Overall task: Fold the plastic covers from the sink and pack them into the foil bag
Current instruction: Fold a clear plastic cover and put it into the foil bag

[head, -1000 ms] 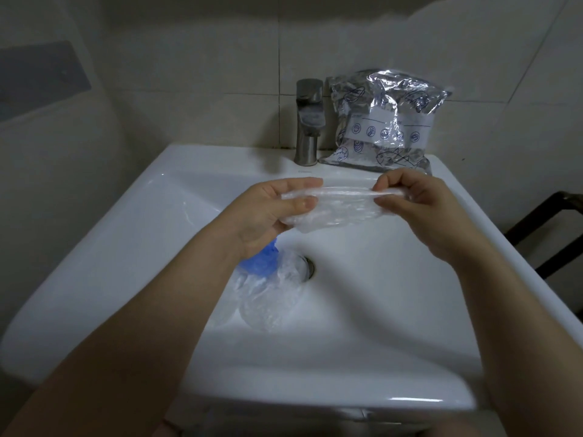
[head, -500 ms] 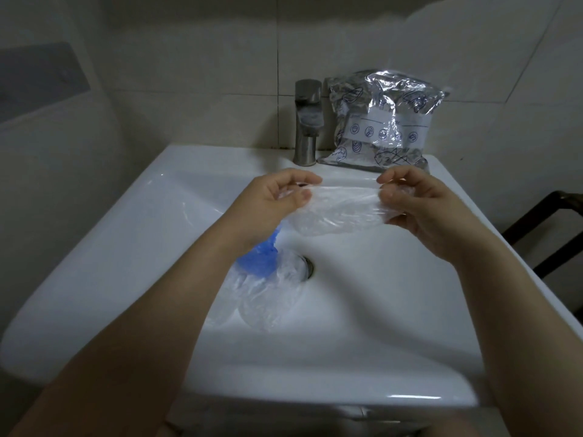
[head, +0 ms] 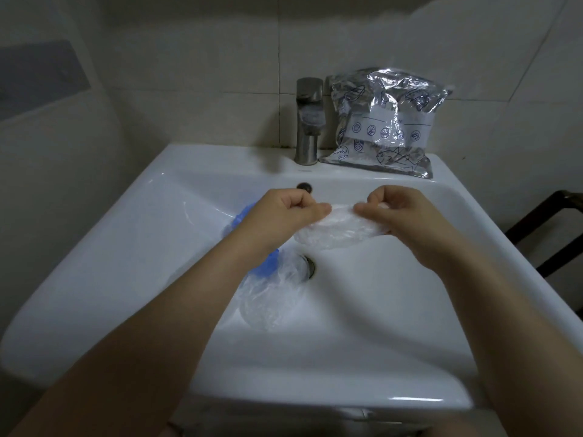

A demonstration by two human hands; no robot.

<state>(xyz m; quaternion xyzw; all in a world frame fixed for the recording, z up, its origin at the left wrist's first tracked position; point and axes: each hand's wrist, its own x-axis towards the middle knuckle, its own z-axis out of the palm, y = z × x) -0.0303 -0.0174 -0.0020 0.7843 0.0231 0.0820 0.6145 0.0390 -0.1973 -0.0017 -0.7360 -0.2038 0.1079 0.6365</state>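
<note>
A clear crinkled plastic cover (head: 337, 230) hangs above the white sink (head: 132, 247), stretched between both hands. My left hand (head: 284, 212) pinches its left end and my right hand (head: 407, 216) pinches its right end, fingers curled. Below my left forearm more covers lie in the basin: a blue one (head: 265, 266) partly hidden, and a clear one (head: 271, 298) beside the drain. The silver foil bag (head: 385, 121) with blue drawings stands on the sink's back ledge, leaning against the tiled wall.
A steel tap (head: 309, 121) stands at the back, just left of the foil bag. The drain (head: 310, 268) sits mid-basin. A dark frame (head: 549, 228) stands beside the sink on the right. Tiled walls close in the back and left.
Both hands have come closer together, so the held cover is narrower and bunched. The covers in the basin and the foil bag lie as before.
</note>
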